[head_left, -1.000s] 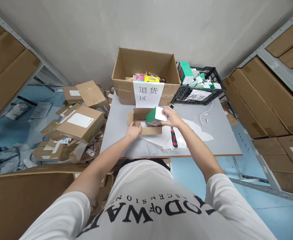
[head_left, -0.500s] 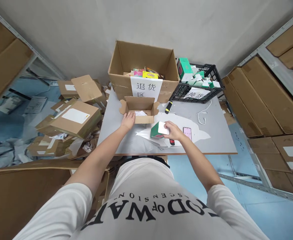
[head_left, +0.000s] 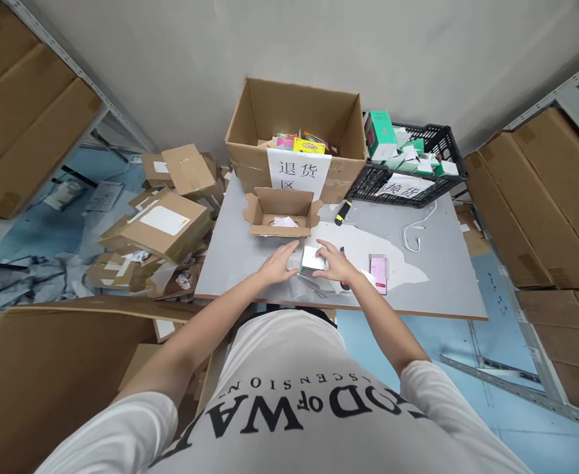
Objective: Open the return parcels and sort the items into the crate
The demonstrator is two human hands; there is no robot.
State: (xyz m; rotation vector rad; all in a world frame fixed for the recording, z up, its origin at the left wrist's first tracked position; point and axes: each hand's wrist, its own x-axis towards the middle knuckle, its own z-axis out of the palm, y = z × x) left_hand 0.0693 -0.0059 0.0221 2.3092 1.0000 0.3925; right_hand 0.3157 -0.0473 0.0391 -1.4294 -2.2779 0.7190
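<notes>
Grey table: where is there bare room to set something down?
The table looks bare left of the small open carton and left hand, and at its right end, beyond the phone and cable. Crowded: the front middle, with the right hand, small box and loose sheets; the back, with the large carton and black crate.

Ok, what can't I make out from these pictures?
In the head view:
Red utility knife: middle, behind the right hand.
Left hand: contact with the green-and-white box, too small to tell.
Smartphone: upper screen, pixelated.
Central paper sign: bottom, behind the open carton.
Large lower-left carton: cut off by the frame edge.
</notes>
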